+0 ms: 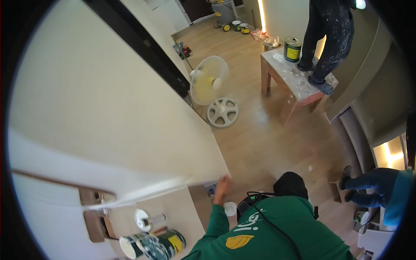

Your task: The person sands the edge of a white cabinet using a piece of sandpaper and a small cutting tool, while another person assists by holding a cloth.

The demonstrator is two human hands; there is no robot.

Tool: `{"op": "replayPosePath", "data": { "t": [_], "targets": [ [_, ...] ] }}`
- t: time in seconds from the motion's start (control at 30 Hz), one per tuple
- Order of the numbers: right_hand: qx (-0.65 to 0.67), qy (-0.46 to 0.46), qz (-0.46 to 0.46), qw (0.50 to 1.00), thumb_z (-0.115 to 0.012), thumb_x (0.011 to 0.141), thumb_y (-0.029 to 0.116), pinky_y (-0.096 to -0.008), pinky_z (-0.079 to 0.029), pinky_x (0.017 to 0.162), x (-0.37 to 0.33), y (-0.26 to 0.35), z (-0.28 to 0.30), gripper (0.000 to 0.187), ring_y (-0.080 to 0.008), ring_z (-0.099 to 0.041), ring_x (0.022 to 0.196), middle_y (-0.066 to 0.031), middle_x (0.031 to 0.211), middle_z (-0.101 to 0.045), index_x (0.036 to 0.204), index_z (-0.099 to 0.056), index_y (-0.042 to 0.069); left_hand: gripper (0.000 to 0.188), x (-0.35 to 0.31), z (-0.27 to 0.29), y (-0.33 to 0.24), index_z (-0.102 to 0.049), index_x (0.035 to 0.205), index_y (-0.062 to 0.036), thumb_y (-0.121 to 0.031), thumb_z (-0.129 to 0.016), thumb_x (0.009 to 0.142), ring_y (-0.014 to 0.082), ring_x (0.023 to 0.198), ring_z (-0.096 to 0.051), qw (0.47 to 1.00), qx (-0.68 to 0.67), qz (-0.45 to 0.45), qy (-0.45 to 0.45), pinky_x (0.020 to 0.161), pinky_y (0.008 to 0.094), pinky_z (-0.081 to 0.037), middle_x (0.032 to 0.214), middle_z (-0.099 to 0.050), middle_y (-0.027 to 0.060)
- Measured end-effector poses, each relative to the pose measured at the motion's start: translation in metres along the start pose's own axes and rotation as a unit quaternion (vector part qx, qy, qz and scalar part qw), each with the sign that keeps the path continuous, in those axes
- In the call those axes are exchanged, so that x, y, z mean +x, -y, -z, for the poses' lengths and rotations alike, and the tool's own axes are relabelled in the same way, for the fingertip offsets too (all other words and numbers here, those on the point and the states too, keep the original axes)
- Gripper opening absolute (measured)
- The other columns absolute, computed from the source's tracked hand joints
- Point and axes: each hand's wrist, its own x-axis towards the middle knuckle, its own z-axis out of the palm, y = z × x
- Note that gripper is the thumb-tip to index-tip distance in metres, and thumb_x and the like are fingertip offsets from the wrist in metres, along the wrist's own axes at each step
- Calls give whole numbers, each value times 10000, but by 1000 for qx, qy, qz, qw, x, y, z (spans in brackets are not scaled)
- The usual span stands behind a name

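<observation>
Left hand: the hand [222,187] meets the lower corner of the pale wall panel [108,108] — fingers small and blurred, so whether they grip the edge or only touch it cannot be told.
Right hand: out of view; its state cannot be told.
Wall panel: fills the left side, its outer part lost in the dark fisheye rim.
Beside the wrist: a white round thing [230,209], too indistinct to name.
Green shirt: the shirt [299,223] is cut by the lower edge; a dark rounded shape [290,184] lies beyond it — body part or clothing, unclear.
Green tins: paint-smeared tins [175,242] at lower left, partly overlapping.
Fan: the standing fan [210,80] has blurred blades.
Bench: on the bench [303,86], a co-worker's spattered trousers [331,39], cut off above.
Far right: another person's teal top [398,197], clipped by the rim.
</observation>
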Motion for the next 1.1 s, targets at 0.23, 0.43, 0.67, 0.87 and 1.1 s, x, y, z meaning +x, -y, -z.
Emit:
{"op": "replayPosePath", "data": {
  "t": [0.23, 0.43, 0.67, 0.87, 1.1],
  "targets": [
    [-284, 5, 60, 957, -701, 987, 331, -425, -607, 773, 211, 273, 138, 347, -261, -764, 779, -162, 970, -803, 1102, -788, 15, 414, 148, 281, -424, -620, 1443, -1, -251, -393, 1202, 202, 1044, -665, 825, -129, -299, -461, 999, 359, -528, 1160, -724, 124],
    [-348, -40, 200, 915, -706, 1032, 321, -413, -605, 754, 385, 585, 178, 354, -230, -752, 792, -141, 930, -800, 1173, -771, 3, 319, 201, 396, -543, -626, 1428, 12, -71, -568, 1126, 299, 1143, -703, 636, 197, -326, -671, 964, 387, -598, 1270, -673, 165],
    [-376, 143, 429, 809, -698, 1039, 340, -396, -592, 918, 418, 908, 80, 464, -248, -746, 982, -156, 1074, -794, 1303, -723, -41, 391, 204, 409, -490, -646, 1396, 11, -175, -737, 1064, 239, 965, -686, 519, 438, -220, -700, 776, 369, -622, 1224, -643, 161],
    [-372, 212, 338, 838, -701, 1045, 368, -379, -599, 824, 514, 1040, 36, 452, -206, -737, 875, -120, 993, -788, 1254, -747, -30, 453, 189, 412, -502, -633, 1398, 38, -273, -723, 1082, 238, 951, -678, 447, 546, -167, -688, 730, 348, -591, 1265, -595, 162],
    [-425, 229, 158, 861, -668, 1071, 392, -373, -604, 637, 580, 1081, 80, 438, -205, -762, 869, -86, 992, -787, 1257, -744, 3, 484, 183, 418, -517, -619, 1406, 15, -331, -721, 1083, 215, 941, -653, 428, 557, -82, -707, 737, 345, -557, 1235, -593, 143]
  ]
}}
